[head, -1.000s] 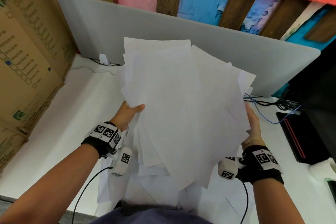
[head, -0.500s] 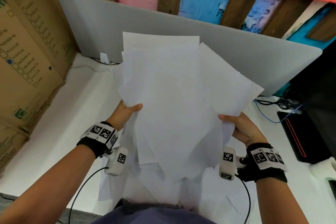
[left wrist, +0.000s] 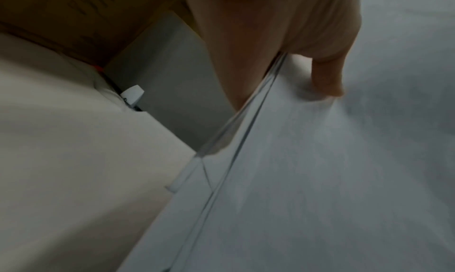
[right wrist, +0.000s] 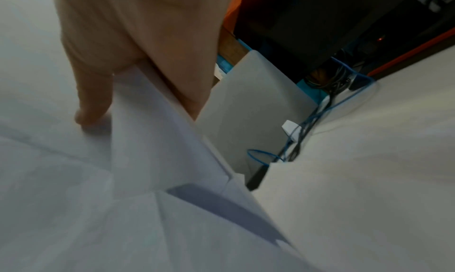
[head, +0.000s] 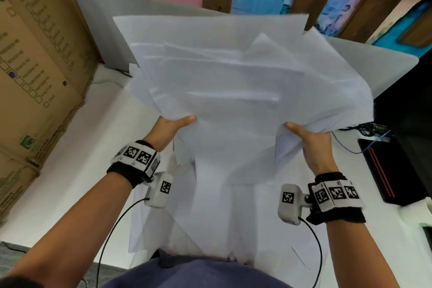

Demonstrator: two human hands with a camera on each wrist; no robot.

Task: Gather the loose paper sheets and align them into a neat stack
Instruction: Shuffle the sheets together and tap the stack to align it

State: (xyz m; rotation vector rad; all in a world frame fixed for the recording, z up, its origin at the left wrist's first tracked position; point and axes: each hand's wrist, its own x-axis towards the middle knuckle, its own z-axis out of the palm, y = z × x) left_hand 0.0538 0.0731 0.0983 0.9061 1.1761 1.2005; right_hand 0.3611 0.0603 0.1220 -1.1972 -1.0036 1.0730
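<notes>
A loose, fanned bundle of white paper sheets (head: 233,105) is held up above the white table (head: 74,170), its edges uneven and some sheets blurred. My left hand (head: 174,127) pinches the bundle's left edge, thumb on top; the left wrist view shows the thumb (left wrist: 325,75) pressed on the paper sheets (left wrist: 320,179) with fingers hidden beneath. My right hand (head: 308,140) pinches the right edge the same way, thumb (right wrist: 91,105) on top of the paper sheets (right wrist: 74,198). More sheets (head: 210,213) lie spread on the table under the bundle, near my body.
A grey divider panel (head: 100,25) stands along the table's back. Cardboard boxes (head: 35,65) wall the left side. At the right lie a black device with a red stripe (head: 388,170) and tangled blue and black cables (head: 364,131).
The bundle has turned and spread wider, now sitting broader across and higher. My right hand moved from the far right edge inward and lower, taking a thumb-on-top grip. The left hand barely moved.
</notes>
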